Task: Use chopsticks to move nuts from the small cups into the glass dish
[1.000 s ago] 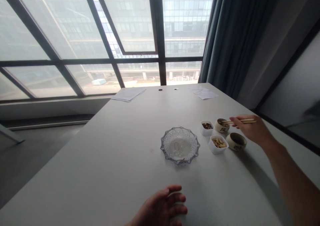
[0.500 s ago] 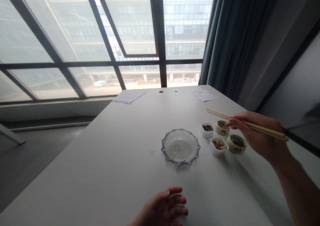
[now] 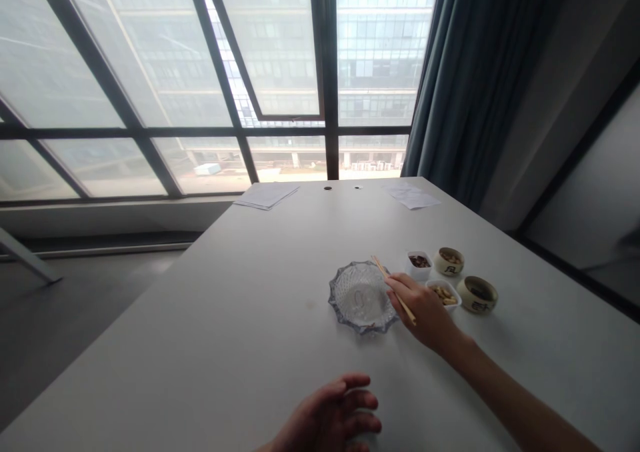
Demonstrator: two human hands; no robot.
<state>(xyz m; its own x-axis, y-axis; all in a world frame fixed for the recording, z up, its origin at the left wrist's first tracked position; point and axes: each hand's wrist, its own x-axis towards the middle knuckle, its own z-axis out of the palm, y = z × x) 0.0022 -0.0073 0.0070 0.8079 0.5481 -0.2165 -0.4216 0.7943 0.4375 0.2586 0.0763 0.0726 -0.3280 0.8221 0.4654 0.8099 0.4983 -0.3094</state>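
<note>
My right hand [image 3: 417, 305] is closed around a pair of wooden chopsticks [image 3: 403, 305], their tips over the far right part of a clear glass bowl [image 3: 343, 313] with a scalloped rim. Nothing can be made out between the tips. A small reddish-brown bit lies inside the bowl near its front. My left hand [image 3: 340, 409] rests in front of the bowl, holding nothing, fingers apart and slightly curled. Right of the bowl stand a white cup [image 3: 419, 273] with dark bits, a white cup [image 3: 453, 305] with pale brown pieces, partly behind my hand, and two cream pots [image 3: 449, 270] with black characters.
The white table [image 3: 225, 319] reaches to a large window. Paper sheets [image 3: 267, 196] lie at its far left corner and more paper [image 3: 413, 196] at the far right. Two small round holes sit near the far edge. A dark blue curtain [image 3: 470, 92] hangs at the right.
My right hand has moved left and toward me with the chopsticks, from above the pots to the glass bowl's right side. My left hand has hardly moved. The view has shifted slightly.
</note>
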